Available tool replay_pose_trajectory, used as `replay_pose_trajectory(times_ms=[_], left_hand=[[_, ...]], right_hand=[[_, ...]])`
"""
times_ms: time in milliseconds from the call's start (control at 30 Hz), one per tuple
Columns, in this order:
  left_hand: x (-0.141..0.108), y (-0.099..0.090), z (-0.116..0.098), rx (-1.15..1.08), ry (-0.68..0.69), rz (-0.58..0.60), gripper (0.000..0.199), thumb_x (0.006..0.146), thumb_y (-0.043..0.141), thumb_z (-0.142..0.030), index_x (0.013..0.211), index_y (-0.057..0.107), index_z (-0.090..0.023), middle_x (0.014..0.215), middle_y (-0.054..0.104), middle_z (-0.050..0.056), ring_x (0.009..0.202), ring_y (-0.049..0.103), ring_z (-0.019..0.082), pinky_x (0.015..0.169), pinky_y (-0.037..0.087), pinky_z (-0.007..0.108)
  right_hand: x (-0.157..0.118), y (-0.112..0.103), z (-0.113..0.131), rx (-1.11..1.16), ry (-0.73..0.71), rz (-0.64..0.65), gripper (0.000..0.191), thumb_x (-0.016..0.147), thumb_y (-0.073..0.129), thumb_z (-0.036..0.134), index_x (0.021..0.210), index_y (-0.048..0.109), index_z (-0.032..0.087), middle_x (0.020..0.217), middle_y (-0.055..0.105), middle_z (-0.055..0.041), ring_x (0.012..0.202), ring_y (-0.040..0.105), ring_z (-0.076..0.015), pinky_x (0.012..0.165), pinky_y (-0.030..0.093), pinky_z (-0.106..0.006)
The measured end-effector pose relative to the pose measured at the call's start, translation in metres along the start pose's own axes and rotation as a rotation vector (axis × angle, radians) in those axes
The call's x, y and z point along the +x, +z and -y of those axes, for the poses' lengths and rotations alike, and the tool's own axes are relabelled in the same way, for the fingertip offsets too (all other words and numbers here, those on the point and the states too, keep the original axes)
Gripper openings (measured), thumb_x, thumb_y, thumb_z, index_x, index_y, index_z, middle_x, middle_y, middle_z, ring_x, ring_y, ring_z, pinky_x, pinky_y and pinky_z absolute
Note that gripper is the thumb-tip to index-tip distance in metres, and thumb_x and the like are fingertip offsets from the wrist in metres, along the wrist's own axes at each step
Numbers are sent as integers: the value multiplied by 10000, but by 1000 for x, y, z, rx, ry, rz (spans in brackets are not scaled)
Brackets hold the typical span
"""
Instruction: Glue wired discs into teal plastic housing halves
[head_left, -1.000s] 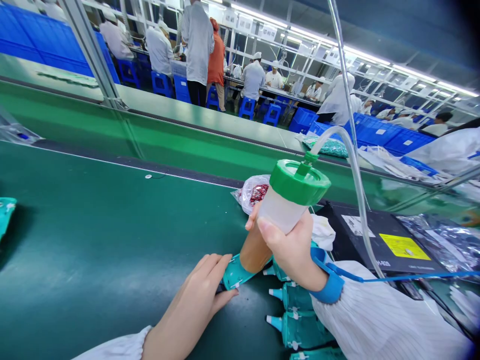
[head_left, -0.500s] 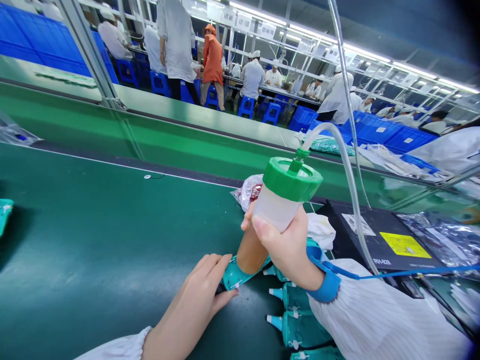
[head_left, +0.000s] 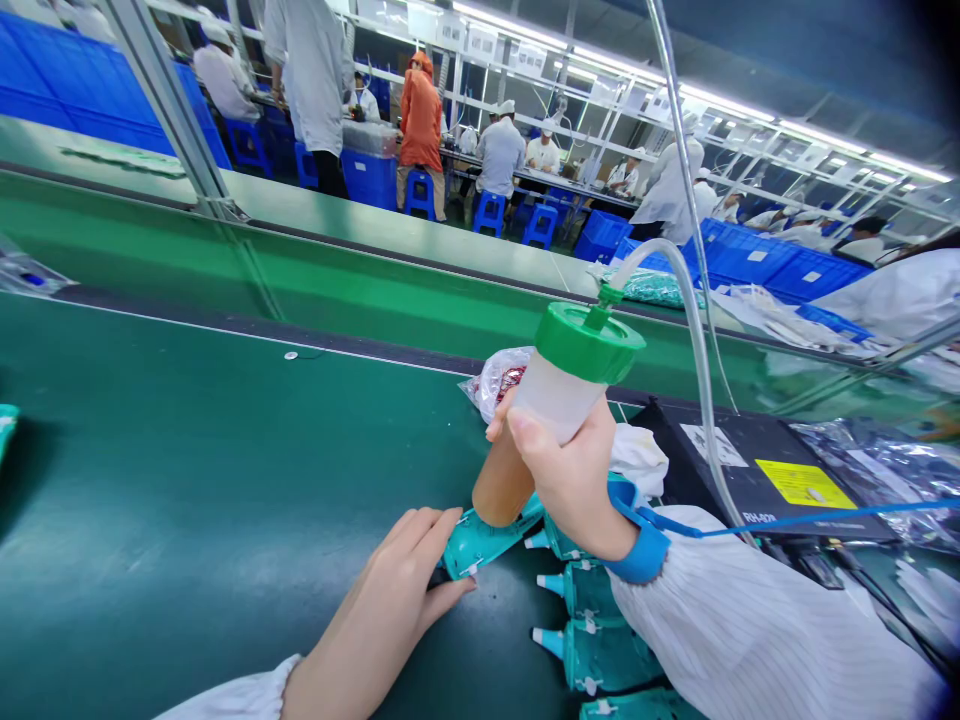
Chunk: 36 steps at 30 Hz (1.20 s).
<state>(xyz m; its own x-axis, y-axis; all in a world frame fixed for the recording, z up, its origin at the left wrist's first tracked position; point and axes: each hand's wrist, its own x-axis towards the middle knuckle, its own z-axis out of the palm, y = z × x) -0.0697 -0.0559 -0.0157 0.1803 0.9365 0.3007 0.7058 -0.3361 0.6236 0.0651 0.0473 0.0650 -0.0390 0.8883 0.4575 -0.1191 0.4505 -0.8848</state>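
My right hand (head_left: 566, 465) is wrapped round a glue dispensing syringe (head_left: 574, 390), a translucent barrel with brown fluid, a green cap and a clear hose (head_left: 694, 320). The barrel tilts, its lower end over a teal plastic housing (head_left: 480, 540); the tip is hidden. A blue wrist strap (head_left: 641, 545) circles my right wrist. My left hand (head_left: 390, 590) pinches the near end of that housing between thumb and fingers, against the green table. Several similar teal housings (head_left: 607, 655) with pale-tipped nozzles lie in a row below my right forearm.
Behind my right hand lie a plastic bag (head_left: 502, 380) with red contents and a white cloth (head_left: 637, 455). A black RH-928 box (head_left: 750, 470) stands to the right. Part of another teal piece (head_left: 6, 425) shows at the left edge. Co-workers sit and stand beyond the green partition (head_left: 360, 290).
The syringe and my right hand have shifted slightly, the barrel's lower end rising a little. My left hand keeps its grip on the housing. A standing person in the background has moved left.
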Motion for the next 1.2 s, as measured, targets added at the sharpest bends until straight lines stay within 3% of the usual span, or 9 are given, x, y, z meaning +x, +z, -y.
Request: replay_pose_trajectory(times_ms=[367,800,1200], left_hand=[[6,-9,-5,25,21,-7,278,809,639,-195,1079,591,-242,909,654,2,770,645,185,673,549,274],[5,-6,-3,-5,-14,-13,247,849,592,-257,1096,599,-248,887,646,21,749,636,193,655,541,284],[2,-4,0,17,-16,10,302,830,620,-214,1125,575,-259,959,652,7,818,638,193,711,540,286]], right_hand=[[-6,5,2,64,36,-8,324,600,710,337,850,531,233,744,602,-38,600,584,-219,516,495,-363],[-8,3,3,22,-17,3,275,631,694,318,836,523,253,754,617,-29,627,577,-212,564,491,-381],[-6,4,8,20,56,-14,288,606,669,353,813,500,246,669,585,-16,555,559,-199,505,481,-355]])
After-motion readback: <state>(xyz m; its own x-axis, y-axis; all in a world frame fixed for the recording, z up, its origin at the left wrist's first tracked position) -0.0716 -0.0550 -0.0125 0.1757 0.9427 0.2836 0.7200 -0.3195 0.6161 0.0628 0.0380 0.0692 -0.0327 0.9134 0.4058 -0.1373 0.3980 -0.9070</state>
